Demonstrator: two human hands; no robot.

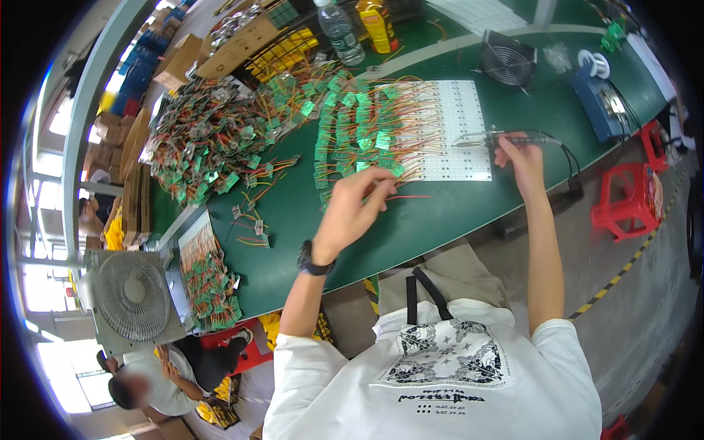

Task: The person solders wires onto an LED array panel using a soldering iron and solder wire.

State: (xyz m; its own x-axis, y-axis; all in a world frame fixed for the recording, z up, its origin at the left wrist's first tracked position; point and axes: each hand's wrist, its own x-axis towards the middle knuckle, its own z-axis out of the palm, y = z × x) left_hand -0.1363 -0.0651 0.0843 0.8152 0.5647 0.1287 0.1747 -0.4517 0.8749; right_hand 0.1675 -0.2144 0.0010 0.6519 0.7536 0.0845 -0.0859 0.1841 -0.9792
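My left hand is closed by the lower end of the rows of small green circuit boards. A thin red wire sticks out from its fingertips; whatever else those fingers hold is hidden. Orange and red wires run from the boards onto a white perforated panel. My right hand grips a slim soldering iron with a black cable. Its metal tip end is over the panel's right part; I cannot tell whether it touches.
Wired boards form a large heap at left. A second wired panel lies near the fan. Bottles, a black fan and a blue soldering station stand behind. A red stool is at right; another person sits lower left.
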